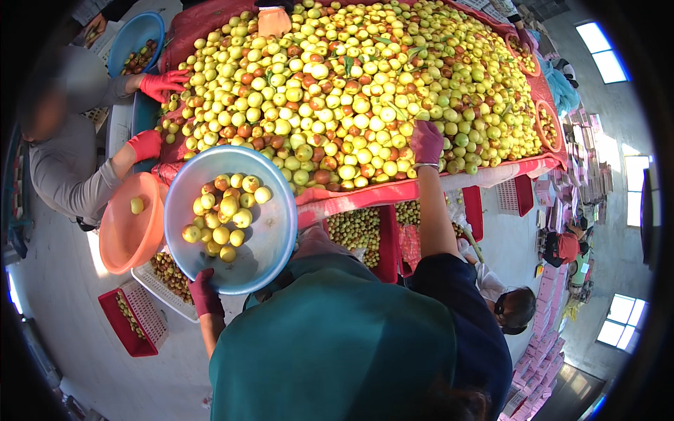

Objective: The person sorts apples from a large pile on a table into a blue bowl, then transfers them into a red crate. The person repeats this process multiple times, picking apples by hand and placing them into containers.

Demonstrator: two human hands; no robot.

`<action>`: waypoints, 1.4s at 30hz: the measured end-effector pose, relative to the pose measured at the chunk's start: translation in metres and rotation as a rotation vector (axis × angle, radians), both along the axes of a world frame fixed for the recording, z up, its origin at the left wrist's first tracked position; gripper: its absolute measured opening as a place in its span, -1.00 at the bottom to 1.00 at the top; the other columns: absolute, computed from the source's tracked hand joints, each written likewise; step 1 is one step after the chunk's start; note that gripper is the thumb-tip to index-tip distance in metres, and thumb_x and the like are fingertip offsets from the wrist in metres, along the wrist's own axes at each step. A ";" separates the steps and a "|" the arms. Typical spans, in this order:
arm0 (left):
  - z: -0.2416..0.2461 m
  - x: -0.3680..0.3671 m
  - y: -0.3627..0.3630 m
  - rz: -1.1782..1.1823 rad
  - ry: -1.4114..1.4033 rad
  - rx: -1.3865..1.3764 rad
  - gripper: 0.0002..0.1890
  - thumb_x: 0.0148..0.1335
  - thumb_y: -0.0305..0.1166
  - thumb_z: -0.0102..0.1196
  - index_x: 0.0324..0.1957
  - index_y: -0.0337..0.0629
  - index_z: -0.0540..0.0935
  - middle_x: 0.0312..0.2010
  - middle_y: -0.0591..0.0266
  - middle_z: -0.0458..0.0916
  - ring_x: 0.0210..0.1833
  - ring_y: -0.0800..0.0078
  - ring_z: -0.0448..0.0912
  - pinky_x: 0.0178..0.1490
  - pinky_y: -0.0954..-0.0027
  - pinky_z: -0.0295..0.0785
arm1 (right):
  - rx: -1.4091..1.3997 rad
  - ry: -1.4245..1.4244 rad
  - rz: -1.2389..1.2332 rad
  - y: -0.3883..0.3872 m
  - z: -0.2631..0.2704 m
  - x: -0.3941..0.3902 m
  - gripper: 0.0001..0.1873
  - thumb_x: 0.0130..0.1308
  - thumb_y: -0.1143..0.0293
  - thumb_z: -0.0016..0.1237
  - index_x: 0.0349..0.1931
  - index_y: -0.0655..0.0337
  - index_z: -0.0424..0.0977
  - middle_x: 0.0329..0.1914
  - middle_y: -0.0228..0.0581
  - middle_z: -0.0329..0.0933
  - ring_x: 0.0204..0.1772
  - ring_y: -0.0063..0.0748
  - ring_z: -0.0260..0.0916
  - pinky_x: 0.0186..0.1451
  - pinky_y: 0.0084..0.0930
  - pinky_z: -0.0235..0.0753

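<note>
My left hand (206, 293), in a dark red glove, grips the near rim of a blue plastic basin (179, 263). Inside the basin lie several yellow-green jujubes (228, 206) with brown-red patches. My right hand (427, 141), gloved in the same colour, reaches to the near right part of a large heap of jujubes (337, 100). Its fingers are bent down among the fruit, and whether they hold one is hidden. The heap lies on a table with a red cover (363, 198), and a few green leaves are mixed in.
At left, a co-worker's red-gloved hands (163, 85) are at the heap's edge, beside an orange basin (126, 231) holding one jujube. Red crates of fruit (387, 242) stand below the table. Orange baskets (547, 126) sit at its right end. Another person (505, 300) is low at right.
</note>
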State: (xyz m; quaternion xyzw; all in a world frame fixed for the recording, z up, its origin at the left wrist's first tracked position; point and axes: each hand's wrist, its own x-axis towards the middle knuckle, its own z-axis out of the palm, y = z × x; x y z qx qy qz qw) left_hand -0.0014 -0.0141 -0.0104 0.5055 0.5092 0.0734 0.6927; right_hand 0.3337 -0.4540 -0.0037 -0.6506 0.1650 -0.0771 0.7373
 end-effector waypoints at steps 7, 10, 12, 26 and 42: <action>-0.018 -0.005 0.012 0.020 -0.019 0.006 -0.56 -0.17 -0.49 0.05 -0.11 -0.32 0.48 -0.34 0.22 0.50 -0.31 0.37 0.47 -0.21 0.38 0.39 | -1.544 0.108 0.263 -0.041 -0.007 0.021 -0.73 0.08 0.15 0.00 -0.30 0.12 0.50 -0.25 -0.11 0.52 -0.14 -0.09 0.46 -0.13 -0.25 0.44; -0.021 -0.006 0.014 0.024 -0.028 -0.008 -0.55 -0.18 -0.49 0.05 -0.10 -0.33 0.48 -0.33 0.22 0.50 -0.30 0.37 0.47 -0.19 0.39 0.39 | -1.665 0.271 0.417 -0.029 0.004 0.029 -0.72 0.06 0.16 0.02 -0.29 0.12 0.52 -0.25 -0.08 0.54 -0.14 -0.10 0.48 -0.14 -0.28 0.46; -0.021 -0.006 0.013 0.043 -0.063 -0.016 -0.54 -0.19 -0.49 0.07 -0.10 -0.33 0.48 -0.32 0.21 0.51 -0.29 0.37 0.47 -0.18 0.39 0.38 | -1.681 0.380 0.517 -0.021 0.011 0.037 -0.71 0.05 0.19 0.03 -0.27 0.13 0.54 -0.23 -0.06 0.54 -0.13 -0.11 0.49 -0.13 -0.30 0.47; 0.004 0.006 -0.008 0.010 -0.033 0.012 -0.61 -0.16 -0.43 0.07 -0.17 -0.32 0.53 -0.39 0.22 0.54 -0.38 0.39 0.50 -0.27 0.41 0.40 | -0.993 0.710 1.036 0.010 0.053 0.046 -0.78 0.06 0.20 0.04 -0.57 0.15 0.44 -0.72 -0.43 0.31 -0.68 -0.58 0.20 -0.65 -0.56 0.17; -0.008 0.011 -0.012 0.039 -0.184 -0.012 -0.58 -0.17 -0.50 0.04 -0.14 -0.30 0.52 -0.37 0.17 0.56 -0.38 0.44 0.50 -0.31 0.42 0.41 | -0.353 -0.573 1.519 0.444 0.108 -0.227 -0.41 0.15 0.26 0.02 0.15 0.30 0.21 0.05 -0.14 0.30 0.05 -0.37 0.33 0.05 -0.50 0.38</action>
